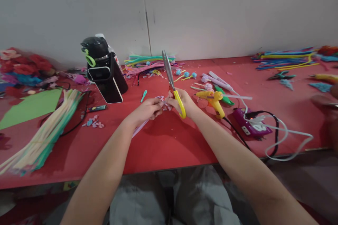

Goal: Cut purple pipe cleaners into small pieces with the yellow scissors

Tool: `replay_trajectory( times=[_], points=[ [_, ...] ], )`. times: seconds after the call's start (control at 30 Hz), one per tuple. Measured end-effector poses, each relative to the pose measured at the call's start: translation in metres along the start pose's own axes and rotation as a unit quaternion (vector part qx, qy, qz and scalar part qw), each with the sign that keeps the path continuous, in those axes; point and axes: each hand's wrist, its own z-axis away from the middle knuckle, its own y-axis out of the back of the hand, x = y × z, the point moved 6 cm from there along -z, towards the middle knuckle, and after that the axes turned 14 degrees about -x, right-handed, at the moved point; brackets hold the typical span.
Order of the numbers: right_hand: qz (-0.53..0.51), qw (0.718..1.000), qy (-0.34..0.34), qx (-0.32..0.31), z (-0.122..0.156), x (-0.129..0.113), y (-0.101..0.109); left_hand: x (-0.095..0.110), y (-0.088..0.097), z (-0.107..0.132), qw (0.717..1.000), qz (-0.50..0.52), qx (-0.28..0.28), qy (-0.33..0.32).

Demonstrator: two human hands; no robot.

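My left hand is closed around a thin bunch of lilac pipe cleaners, whose lower ends hang toward the table's front edge. In my right hand are scissors, their yellow handle hooked over the fingers and their metal blades pointing up and away. The fingertips of both hands meet over small pink cut pieces on the red table. What the fingertips pinch between them is too small to make out.
A black bottle with a phone stands left. At right are a yellow glue gun and a purple power strip with loose cables. Pipe cleaner bundles lie left and behind. Another person's hand shows far right.
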Motion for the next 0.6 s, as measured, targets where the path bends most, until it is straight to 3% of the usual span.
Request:
replay_trajectory(
  times=[0.2, 0.37, 0.47, 0.53, 0.6],
  points=[
    [0.001, 1.000, 0.003, 0.016, -0.002, 0.002, 0.000, -0.001, 0.003, 0.000, 0.999, -0.037, 0.012, 0.007],
    [0.081, 0.994, -0.055, 0.050, 0.011, -0.012, 0.011, 0.005, 0.017, 0.003, 0.991, -0.082, 0.100, -0.014],
    [0.146, 0.977, -0.151, -0.024, 0.031, -0.021, 0.011, 0.013, 0.032, 0.011, 0.978, -0.083, 0.186, -0.044],
    [0.213, 0.952, -0.204, -0.085, 0.048, -0.026, 0.007, 0.017, 0.042, 0.017, 0.968, -0.063, 0.231, -0.069],
    [0.281, 0.924, -0.236, -0.105, 0.064, -0.032, 0.004, 0.020, 0.047, 0.021, 0.959, -0.046, 0.262, -0.103]
  ],
)
